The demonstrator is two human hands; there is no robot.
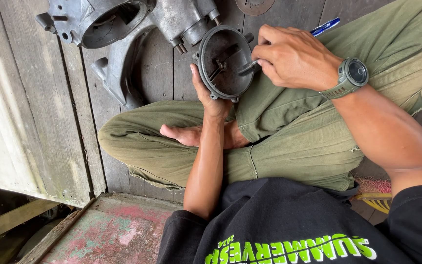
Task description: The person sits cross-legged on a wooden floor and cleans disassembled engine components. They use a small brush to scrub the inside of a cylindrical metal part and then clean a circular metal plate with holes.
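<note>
The person sits cross-legged on a wooden plank floor (74, 127), in olive trousers and a black shirt. The left hand (210, 98) reaches up from the lap and cradles a round dark metal cover (225, 61) from below, the fingers curled about its lower rim and the thumb along its left edge, so that the open hollow side faces up toward the camera. The right hand (291, 56), with a green wristwatch (352, 76) on its wrist, is closed around a screwdriver (324, 27) with a blue handle; the handle sticks out behind the knuckles and the metal tip rests inside the cover near its right rim. Just beyond the cover lies a large grey engine casing (123, 29) on the floor
</note>
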